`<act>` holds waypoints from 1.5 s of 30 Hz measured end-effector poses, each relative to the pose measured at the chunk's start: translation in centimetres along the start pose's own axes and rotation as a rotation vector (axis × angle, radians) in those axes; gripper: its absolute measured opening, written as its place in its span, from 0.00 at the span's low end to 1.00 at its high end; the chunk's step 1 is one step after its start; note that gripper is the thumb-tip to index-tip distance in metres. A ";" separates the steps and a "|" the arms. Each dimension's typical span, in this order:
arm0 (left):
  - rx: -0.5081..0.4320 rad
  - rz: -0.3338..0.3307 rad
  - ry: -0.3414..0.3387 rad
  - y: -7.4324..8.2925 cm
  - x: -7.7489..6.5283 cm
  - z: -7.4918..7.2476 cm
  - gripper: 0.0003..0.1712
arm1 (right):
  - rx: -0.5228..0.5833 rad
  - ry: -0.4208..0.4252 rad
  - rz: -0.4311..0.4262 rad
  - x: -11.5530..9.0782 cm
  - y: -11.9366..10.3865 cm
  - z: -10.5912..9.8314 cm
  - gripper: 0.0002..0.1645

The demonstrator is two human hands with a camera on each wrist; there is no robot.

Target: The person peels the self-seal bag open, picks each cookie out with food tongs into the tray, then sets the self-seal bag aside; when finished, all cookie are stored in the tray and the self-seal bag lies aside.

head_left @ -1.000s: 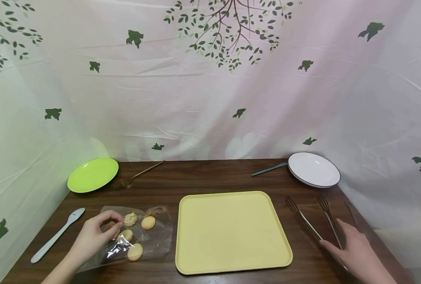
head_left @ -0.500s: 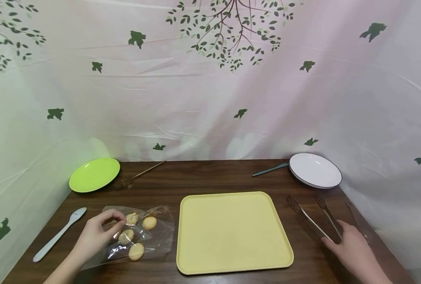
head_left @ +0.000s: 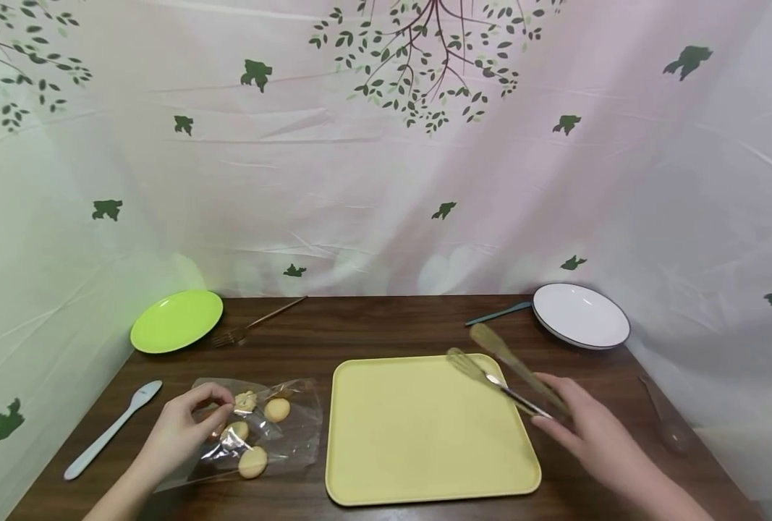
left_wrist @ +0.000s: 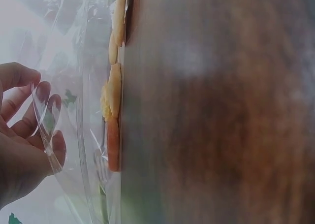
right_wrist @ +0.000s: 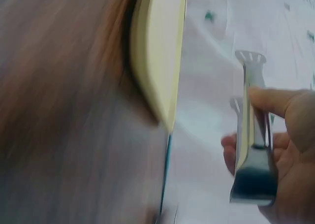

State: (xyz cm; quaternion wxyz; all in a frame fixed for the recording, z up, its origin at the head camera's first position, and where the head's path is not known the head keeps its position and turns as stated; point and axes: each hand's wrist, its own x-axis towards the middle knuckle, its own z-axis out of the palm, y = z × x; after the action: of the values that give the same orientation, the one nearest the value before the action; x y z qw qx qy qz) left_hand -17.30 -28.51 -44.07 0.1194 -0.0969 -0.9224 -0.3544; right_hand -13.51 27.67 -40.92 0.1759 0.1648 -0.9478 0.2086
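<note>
My left hand (head_left: 184, 430) pinches the upper edge of a clear plastic bag (head_left: 297, 430), its film lifted between thumb and fingers in the left wrist view. Several cookies (head_left: 252, 462) lie in the bag, round ones and a ridged one. My right hand (head_left: 594, 427) grips metal tongs (head_left: 522, 373) across their two arms, thumb on one side and fingers on the other. The tongs' arms stand apart with nothing between them, above the right part of the yellow tray (head_left: 418, 441). In the right wrist view the tongs' bent end (right_wrist: 253, 182) points down.
A green plate (head_left: 177, 322) and a gold fork (head_left: 258, 322) lie at back left; a pale knife (head_left: 113, 430) at left. At back right are a white plate (head_left: 581, 315) and a teal knife (head_left: 498, 313). A spoon (head_left: 666, 420) lies at the right edge.
My right hand has lifted the tongs off the table at the right and carried them leftward over the tray. The left hand still holds the bag in the same place.
</note>
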 end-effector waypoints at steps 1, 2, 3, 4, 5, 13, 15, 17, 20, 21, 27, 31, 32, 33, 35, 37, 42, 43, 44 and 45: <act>-0.002 0.003 0.001 0.0 0.0 0.0 0.05 | 0.009 -0.014 -0.031 0.4 -0.6 0.3 0.35; -0.003 0.006 0.002 0.0 0.0 0.1 0.05 | 0.018 -0.033 -0.053 0.7 -1.3 0.6 0.34; -0.005 0.008 0.003 0.0 0.1 0.1 0.06 | 0.021 -0.051 -0.079 1.1 -1.9 1.0 0.34; -0.006 0.010 0.003 0.1 0.1 0.1 0.06 | 0.018 -0.066 -0.103 1.4 -2.5 1.3 0.33; -0.005 0.011 0.004 0.1 0.1 0.2 0.06 | 0.013 -0.085 -0.125 1.7 -3.2 1.6 0.32; 0.004 0.006 0.004 0.2 0.1 0.5 0.05 | -0.008 -0.218 -0.284 4.5 -8.1 4.9 0.25; 0.010 -0.001 0.004 0.1 0.1 0.5 0.05 | -0.010 -0.235 -0.315 5.3 -9.2 5.9 0.24; 0.017 -0.008 0.002 0.1 0.1 0.5 0.05 | -0.018 -0.253 -0.339 6.1 -10.3 6.8 0.23; 0.014 -0.015 -0.005 0.2 0.1 0.4 0.06 | -0.057 -0.286 -0.373 7.1 -11.8 8.1 0.23; 0.010 -0.013 -0.006 0.2 0.2 0.4 0.06 | -0.072 -0.299 -0.382 7.4 -12.3 8.5 0.23; -0.001 0.011 0.003 0.3 0.2 0.6 0.06 | -0.152 -0.337 -0.410 8.8 -14.3 10.6 0.23; -0.011 0.007 -0.003 0.4 0.4 0.7 0.05 | -0.172 -0.333 -0.416 9.5 -14.9 11.7 0.23; -0.022 0.002 -0.007 0.5 0.4 0.7 0.05 | -0.175 -0.333 -0.417 9.6 -15.0 12.0 0.23; -0.040 -0.003 -0.014 0.5 0.4 0.7 0.05 | -0.179 -0.333 -0.418 9.7 -15.2 12.3 0.24; -0.068 -0.013 -0.023 0.6 0.5 0.8 0.04 | -0.191 -0.337 -0.414 10.0 -15.4 12.6 0.24; -0.078 -0.015 -0.027 0.6 0.5 0.8 0.04 | -0.208 -0.343 -0.404 10.2 -15.7 13.0 0.25; -0.069 0.020 -0.024 0.4 0.6 1.1 0.04 | -0.237 -0.359 -0.373 10.6 -16.4 13.7 0.26; -0.084 0.020 -0.033 0.4 0.7 1.1 0.04 | -0.236 -0.359 -0.371 10.7 -16.5 13.9 0.25; -0.107 0.014 -0.045 0.4 0.7 1.1 0.04 | -0.235 -0.358 -0.371 10.8 -16.5 14.0 0.25; -0.118 0.006 -0.052 0.4 0.7 1.1 0.03 | -0.232 -0.358 -0.371 10.9 -16.6 14.1 0.25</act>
State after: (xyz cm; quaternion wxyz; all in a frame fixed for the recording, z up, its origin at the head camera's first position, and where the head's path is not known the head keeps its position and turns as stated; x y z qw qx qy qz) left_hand -18.01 -27.41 -44.43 0.0904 -0.1155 -0.9023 -0.4053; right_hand -20.45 4.44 -42.92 0.0586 0.3482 -0.9351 0.0305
